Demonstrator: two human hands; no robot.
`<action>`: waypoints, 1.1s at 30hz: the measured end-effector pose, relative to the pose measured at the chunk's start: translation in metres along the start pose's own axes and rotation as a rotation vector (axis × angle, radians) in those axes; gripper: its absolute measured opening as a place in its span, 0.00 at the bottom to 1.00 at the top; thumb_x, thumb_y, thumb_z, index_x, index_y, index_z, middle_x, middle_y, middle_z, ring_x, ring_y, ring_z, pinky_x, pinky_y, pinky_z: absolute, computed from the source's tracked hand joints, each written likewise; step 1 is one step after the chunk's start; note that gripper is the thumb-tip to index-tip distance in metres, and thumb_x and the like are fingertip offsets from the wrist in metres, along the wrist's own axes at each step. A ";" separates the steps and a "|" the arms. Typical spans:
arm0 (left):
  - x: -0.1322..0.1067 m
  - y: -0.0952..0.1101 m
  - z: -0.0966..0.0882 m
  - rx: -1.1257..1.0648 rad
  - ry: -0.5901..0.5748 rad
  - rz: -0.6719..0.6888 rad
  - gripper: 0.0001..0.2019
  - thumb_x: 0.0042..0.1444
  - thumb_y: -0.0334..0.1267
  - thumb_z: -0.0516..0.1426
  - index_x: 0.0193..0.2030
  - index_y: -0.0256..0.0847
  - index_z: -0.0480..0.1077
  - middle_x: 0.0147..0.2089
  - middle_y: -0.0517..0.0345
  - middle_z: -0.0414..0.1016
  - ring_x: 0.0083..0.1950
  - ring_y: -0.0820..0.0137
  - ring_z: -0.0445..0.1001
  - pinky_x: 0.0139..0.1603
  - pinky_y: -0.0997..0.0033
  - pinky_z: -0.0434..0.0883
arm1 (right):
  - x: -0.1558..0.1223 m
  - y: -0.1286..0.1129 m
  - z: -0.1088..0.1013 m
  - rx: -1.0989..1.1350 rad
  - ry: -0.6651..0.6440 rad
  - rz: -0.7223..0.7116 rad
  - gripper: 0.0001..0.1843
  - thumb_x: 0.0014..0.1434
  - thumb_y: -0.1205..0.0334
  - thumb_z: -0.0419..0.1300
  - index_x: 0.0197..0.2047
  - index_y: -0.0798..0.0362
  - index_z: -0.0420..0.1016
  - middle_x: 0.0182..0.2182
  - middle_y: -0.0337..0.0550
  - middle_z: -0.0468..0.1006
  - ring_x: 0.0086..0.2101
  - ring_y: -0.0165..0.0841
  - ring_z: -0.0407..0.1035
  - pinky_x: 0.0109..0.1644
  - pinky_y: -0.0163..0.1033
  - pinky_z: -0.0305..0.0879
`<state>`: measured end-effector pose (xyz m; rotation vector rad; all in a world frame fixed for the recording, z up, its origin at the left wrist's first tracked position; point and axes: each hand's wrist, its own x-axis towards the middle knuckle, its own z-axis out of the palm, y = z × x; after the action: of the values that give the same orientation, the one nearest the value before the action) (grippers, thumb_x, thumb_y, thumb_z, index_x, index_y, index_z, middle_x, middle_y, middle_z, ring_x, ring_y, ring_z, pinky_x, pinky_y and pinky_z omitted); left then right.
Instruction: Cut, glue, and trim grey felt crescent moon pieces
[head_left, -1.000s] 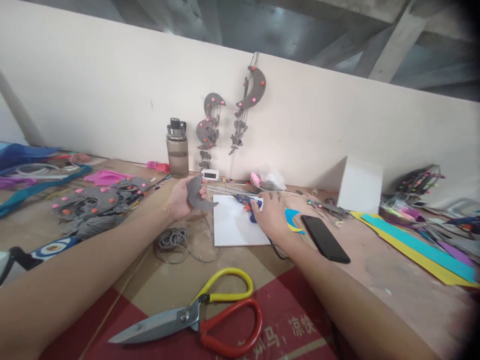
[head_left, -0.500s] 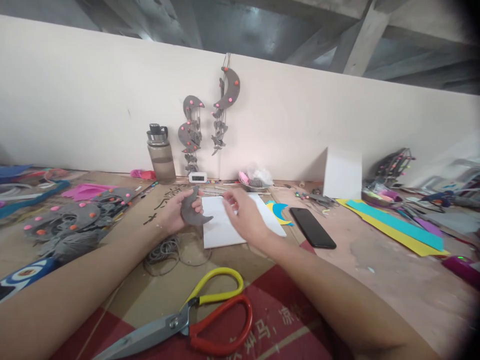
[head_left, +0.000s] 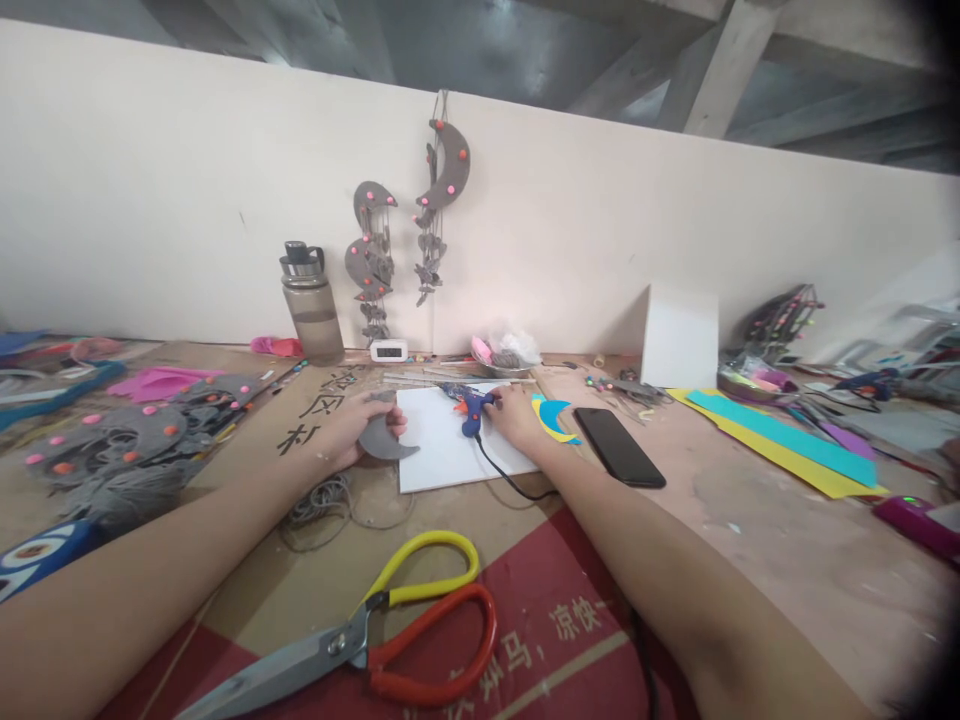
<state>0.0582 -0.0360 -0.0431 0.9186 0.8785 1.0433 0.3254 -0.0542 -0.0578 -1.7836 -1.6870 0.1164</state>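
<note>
My left hand (head_left: 356,430) is closed around a grey felt crescent moon (head_left: 386,441), its tip pointing right. A white board (head_left: 435,462) lies flat just beside it. On that board is a blue glue gun (head_left: 471,420) with an orange trigger, its nozzle toward the back left and its black cord running down to the right. My right hand (head_left: 519,418) has its curled fingers at the back end of the glue gun; the fingertips are partly hidden.
Large scissors (head_left: 360,640) with yellow and red handles lie in front, near grey cord (head_left: 326,500). A black phone (head_left: 619,447) and a blue-yellow paper crescent (head_left: 553,420) sit to the right. A bottle (head_left: 311,310) stands by the wall, where grey moon hangings (head_left: 454,165) hang.
My right hand has moved a little right and its fingers have curled at the glue gun, which now shows on the board. My left hand still holds the crescent, now tilted flatter.
</note>
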 end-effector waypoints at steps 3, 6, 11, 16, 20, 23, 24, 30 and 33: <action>-0.001 -0.002 0.002 0.060 -0.038 0.044 0.11 0.50 0.23 0.60 0.38 0.36 0.65 0.27 0.53 0.75 0.25 0.68 0.76 0.26 0.70 0.76 | -0.003 -0.004 0.002 0.080 0.053 -0.005 0.12 0.59 0.66 0.58 0.46 0.56 0.72 0.42 0.48 0.77 0.44 0.36 0.70 0.52 0.43 0.62; -0.002 -0.002 0.002 0.100 -0.066 0.040 0.11 0.50 0.25 0.61 0.39 0.35 0.66 0.26 0.53 0.75 0.24 0.69 0.75 0.25 0.72 0.75 | -0.005 -0.010 0.002 0.188 0.098 -0.040 0.12 0.60 0.65 0.56 0.48 0.54 0.69 0.41 0.44 0.77 0.37 0.31 0.70 0.45 0.38 0.66; -0.001 -0.002 0.001 0.115 -0.091 0.031 0.12 0.50 0.25 0.61 0.42 0.34 0.66 0.26 0.53 0.75 0.24 0.70 0.75 0.25 0.73 0.74 | -0.009 -0.017 -0.001 0.325 0.184 -0.141 0.14 0.60 0.62 0.58 0.50 0.52 0.69 0.44 0.43 0.75 0.34 0.29 0.69 0.44 0.36 0.67; -0.001 -0.001 0.001 0.136 -0.098 0.026 0.11 0.51 0.25 0.60 0.42 0.34 0.66 0.26 0.53 0.74 0.24 0.71 0.74 0.25 0.74 0.74 | -0.014 -0.021 -0.007 0.290 0.251 -0.220 0.16 0.59 0.61 0.61 0.51 0.49 0.74 0.42 0.44 0.72 0.33 0.31 0.66 0.46 0.39 0.67; -0.002 0.000 0.002 0.164 -0.116 0.035 0.12 0.51 0.26 0.60 0.42 0.34 0.66 0.26 0.54 0.74 0.24 0.71 0.74 0.25 0.74 0.73 | -0.016 -0.022 -0.008 0.294 0.266 -0.264 0.17 0.59 0.61 0.61 0.53 0.50 0.74 0.40 0.44 0.73 0.34 0.33 0.66 0.47 0.40 0.67; -0.004 0.001 0.002 0.179 -0.137 0.048 0.12 0.51 0.26 0.60 0.42 0.33 0.66 0.25 0.55 0.73 0.24 0.71 0.73 0.25 0.75 0.72 | -0.017 -0.024 -0.007 0.276 0.283 -0.323 0.19 0.60 0.62 0.60 0.55 0.49 0.74 0.41 0.45 0.74 0.39 0.35 0.67 0.50 0.42 0.66; -0.005 0.001 0.001 0.187 -0.144 0.051 0.12 0.50 0.27 0.60 0.43 0.33 0.66 0.25 0.55 0.73 0.24 0.72 0.73 0.25 0.75 0.72 | -0.018 -0.025 -0.006 0.264 0.292 -0.348 0.19 0.61 0.62 0.60 0.55 0.49 0.73 0.42 0.45 0.74 0.41 0.36 0.67 0.51 0.42 0.66; -0.002 0.001 0.000 0.208 -0.108 0.072 0.12 0.46 0.28 0.62 0.38 0.36 0.65 0.25 0.57 0.73 0.23 0.72 0.72 0.25 0.74 0.71 | -0.021 -0.031 -0.004 0.193 0.413 -0.546 0.17 0.63 0.61 0.58 0.56 0.49 0.73 0.45 0.48 0.74 0.45 0.37 0.68 0.54 0.45 0.66; 0.002 -0.002 -0.002 0.235 -0.041 0.060 0.13 0.44 0.29 0.62 0.37 0.38 0.64 0.27 0.57 0.74 0.23 0.71 0.72 0.27 0.71 0.72 | -0.022 -0.033 -0.004 0.188 0.467 -0.606 0.16 0.63 0.61 0.58 0.54 0.50 0.73 0.44 0.48 0.75 0.45 0.37 0.68 0.54 0.44 0.67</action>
<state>0.0579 -0.0346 -0.0462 1.1651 0.9576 0.9823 0.2961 -0.0782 -0.0460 -1.0017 -1.7136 -0.3677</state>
